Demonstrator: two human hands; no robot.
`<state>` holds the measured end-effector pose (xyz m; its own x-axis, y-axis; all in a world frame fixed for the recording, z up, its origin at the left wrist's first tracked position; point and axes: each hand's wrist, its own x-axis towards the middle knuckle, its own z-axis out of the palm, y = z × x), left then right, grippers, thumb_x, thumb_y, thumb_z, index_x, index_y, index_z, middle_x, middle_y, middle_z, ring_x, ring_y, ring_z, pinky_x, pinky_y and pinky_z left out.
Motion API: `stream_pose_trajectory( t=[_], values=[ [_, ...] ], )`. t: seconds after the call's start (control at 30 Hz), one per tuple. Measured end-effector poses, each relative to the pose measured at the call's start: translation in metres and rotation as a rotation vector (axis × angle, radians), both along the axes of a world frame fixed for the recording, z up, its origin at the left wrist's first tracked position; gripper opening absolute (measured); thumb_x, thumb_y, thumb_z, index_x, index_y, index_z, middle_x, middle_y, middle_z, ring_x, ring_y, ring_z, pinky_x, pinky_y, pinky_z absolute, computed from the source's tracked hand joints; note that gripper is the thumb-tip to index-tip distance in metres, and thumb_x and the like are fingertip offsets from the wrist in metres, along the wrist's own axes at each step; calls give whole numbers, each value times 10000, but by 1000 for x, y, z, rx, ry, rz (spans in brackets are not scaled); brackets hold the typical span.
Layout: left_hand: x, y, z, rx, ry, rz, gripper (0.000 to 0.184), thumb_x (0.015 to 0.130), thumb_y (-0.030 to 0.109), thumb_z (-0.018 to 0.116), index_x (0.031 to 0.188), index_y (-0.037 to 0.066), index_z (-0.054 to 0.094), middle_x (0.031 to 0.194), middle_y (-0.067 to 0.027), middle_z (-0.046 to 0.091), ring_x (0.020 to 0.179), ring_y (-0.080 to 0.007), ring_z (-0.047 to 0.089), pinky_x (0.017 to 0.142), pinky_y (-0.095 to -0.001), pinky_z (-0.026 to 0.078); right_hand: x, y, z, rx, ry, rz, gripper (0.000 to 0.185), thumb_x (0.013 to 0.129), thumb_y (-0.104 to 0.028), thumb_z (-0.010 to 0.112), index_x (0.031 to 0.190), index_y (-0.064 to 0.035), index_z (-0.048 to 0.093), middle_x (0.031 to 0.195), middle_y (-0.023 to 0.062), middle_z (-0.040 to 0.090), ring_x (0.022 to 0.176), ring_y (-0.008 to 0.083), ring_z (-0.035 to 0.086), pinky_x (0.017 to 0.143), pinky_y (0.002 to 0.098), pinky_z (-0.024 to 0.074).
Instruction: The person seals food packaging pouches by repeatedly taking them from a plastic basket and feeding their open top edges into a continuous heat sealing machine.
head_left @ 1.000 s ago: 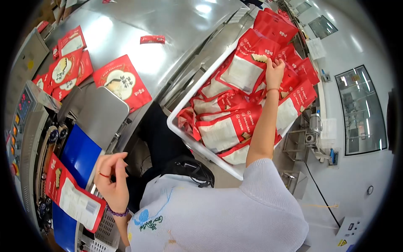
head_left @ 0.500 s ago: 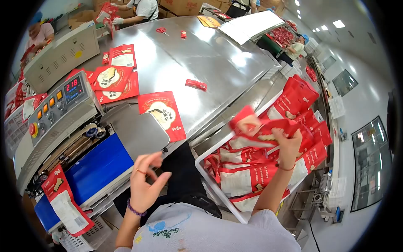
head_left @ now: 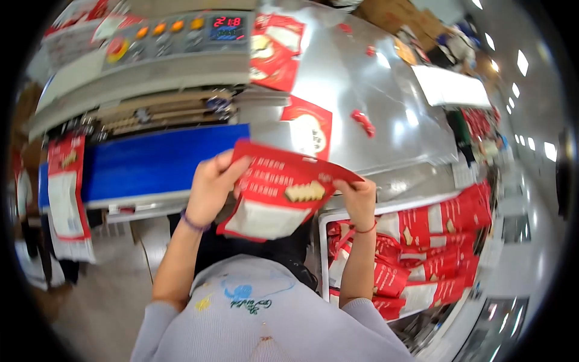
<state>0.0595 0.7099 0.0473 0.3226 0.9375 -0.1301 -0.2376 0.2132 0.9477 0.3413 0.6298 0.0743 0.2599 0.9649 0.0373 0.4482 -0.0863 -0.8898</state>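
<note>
A red and white pouch (head_left: 271, 193) is stretched between my two hands, in front of my body. My left hand (head_left: 212, 186) is closed on its upper left corner, and my right hand (head_left: 358, 202) pinches its upper right corner. Left of them, another red pouch (head_left: 66, 187) hangs over the front edge of the sealing machine's blue belt (head_left: 163, 158). To the right, a white bin (head_left: 324, 241) holds several filled red pouches (head_left: 422, 253).
The machine's control panel (head_left: 175, 41) has a lit display. On the steel table (head_left: 392, 78) lie flat red pouches (head_left: 310, 127) and a small red packet (head_left: 363, 123). A white board (head_left: 449, 89) and cardboard boxes (head_left: 392, 15) are at the back.
My right hand has brought a pouch out of the bin to the left, and my left hand has closed on its other corner. The view has swung left toward the machine.
</note>
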Motion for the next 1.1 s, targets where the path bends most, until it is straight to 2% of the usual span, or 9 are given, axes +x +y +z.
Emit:
stream_pose_trajectory(
  t=[0.07,0.13,0.2,0.47,0.67,0.77,0.87,0.9,1.1],
  values=[
    [8,28,-43,357,243,193,199,904,172,709,880,-25,710,687,29,625,602,-45,516,566,-214,417,2,30,-32,136,-201,-37,119,863,-49,724,954,27,726,826,45,728,707,50,597,627,218,485],
    [19,42,-47,49,266,244,257,884,219,741,840,-33,719,674,32,616,608,-52,505,576,-225,416,7,54,-47,36,-149,-107,116,876,-71,726,913,38,717,826,42,725,690,49,595,610,218,478],
    [30,55,-56,-84,188,310,306,895,280,728,920,-25,730,675,24,616,540,-36,473,482,-212,372,-5,78,-51,88,454,-219,179,900,-77,709,1026,12,618,766,33,673,644,45,543,569,205,425],
    [26,85,-59,-292,-119,323,191,938,199,647,854,28,633,579,57,457,411,-17,319,359,-222,187,3,144,-67,209,460,-104,284,883,-21,698,866,-91,424,751,3,598,668,42,474,665,202,429],
    [-6,88,-68,-173,129,409,286,940,263,661,969,-22,673,579,44,493,417,-34,380,378,-219,239,-41,157,-62,191,398,-111,277,873,-25,713,859,-83,442,704,-17,519,662,56,495,677,202,448],
    [-33,81,-69,-9,486,372,423,962,358,588,896,-43,705,586,-114,627,484,-159,611,512,-298,457,-48,170,-84,203,407,-81,292,862,-36,733,832,-80,446,696,-24,507,654,52,500,625,205,425],
    [-67,52,-55,311,889,518,396,972,375,553,875,22,703,759,-135,659,674,-261,658,610,-352,480,-68,173,-91,170,326,-35,310,840,-64,765,803,-81,458,700,-23,480,640,45,460,556,222,382],
    [-78,37,-44,415,950,545,347,996,304,563,953,-6,713,798,-88,672,701,-131,617,617,-267,457,-77,172,-87,135,168,-62,309,823,-88,781,810,-80,473,707,-13,491,646,68,474,565,242,407],
    [-48,-36,6,526,588,430,255,1013,121,514,818,-6,617,704,34,409,611,-23,321,545,-218,258,-40,141,-60,21,581,-25,200,897,-159,687,918,-43,526,820,83,667,763,161,650,665,292,511]
  ],
)
